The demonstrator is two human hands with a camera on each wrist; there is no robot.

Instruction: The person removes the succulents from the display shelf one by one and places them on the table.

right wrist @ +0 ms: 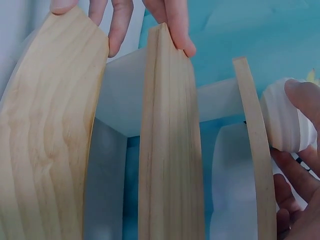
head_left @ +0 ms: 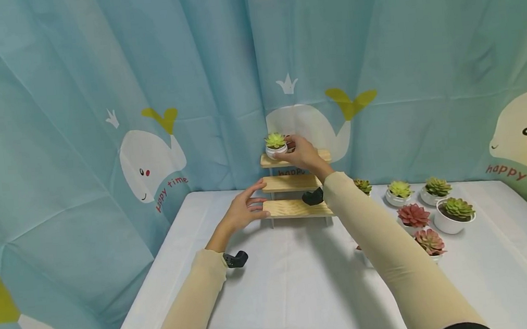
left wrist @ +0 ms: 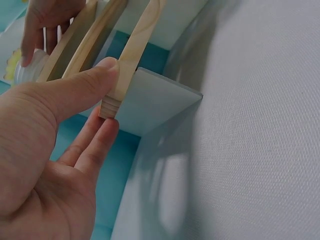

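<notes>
A three-tier wooden display stand [head_left: 293,183] with pale side panels stands at the back of the table. My right hand [head_left: 304,154] holds a small white pot with a light-green succulent [head_left: 275,141], thumb and fingers about its sides. The pot is at the left end of the top tier; in the right wrist view the white pot [right wrist: 287,117] appears against that board. At the left ends of the lower boards, my left hand [head_left: 241,211] grips the stand. Its thumb [left wrist: 92,82] presses the bottom board, fingers touch that board's end, and another fingertip reaches the middle board.
Several potted succulents, green [head_left: 458,210] and red [head_left: 414,215], stand on the white-covered table [head_left: 266,300] to the right. Part of the group is behind my right sleeve [head_left: 388,247]. A blue curtain [head_left: 218,74] with whale prints hangs close behind the stand.
</notes>
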